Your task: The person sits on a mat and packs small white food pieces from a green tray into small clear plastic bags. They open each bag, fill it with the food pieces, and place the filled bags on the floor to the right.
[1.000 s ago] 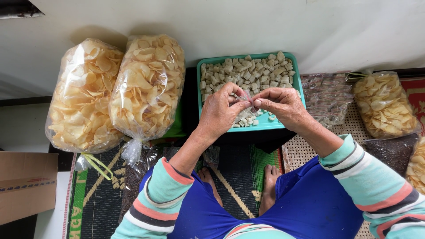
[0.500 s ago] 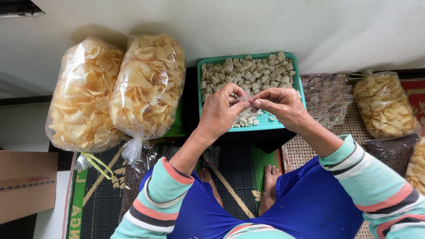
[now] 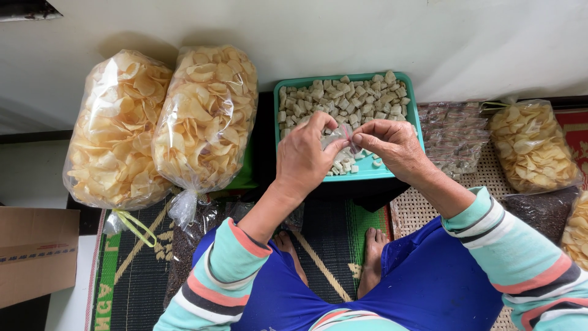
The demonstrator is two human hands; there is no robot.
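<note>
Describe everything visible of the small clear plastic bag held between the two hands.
The small clear plastic bag is thin, transparent film, crumpled and partly hidden. The left hand and right hand pinch it from either side above the teal tray of pale cube-shaped pieces. What it contains cannot be told.

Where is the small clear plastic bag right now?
Head view, centre: the small clear bag is pinched between left hand and right hand, above the green tray.
</note>
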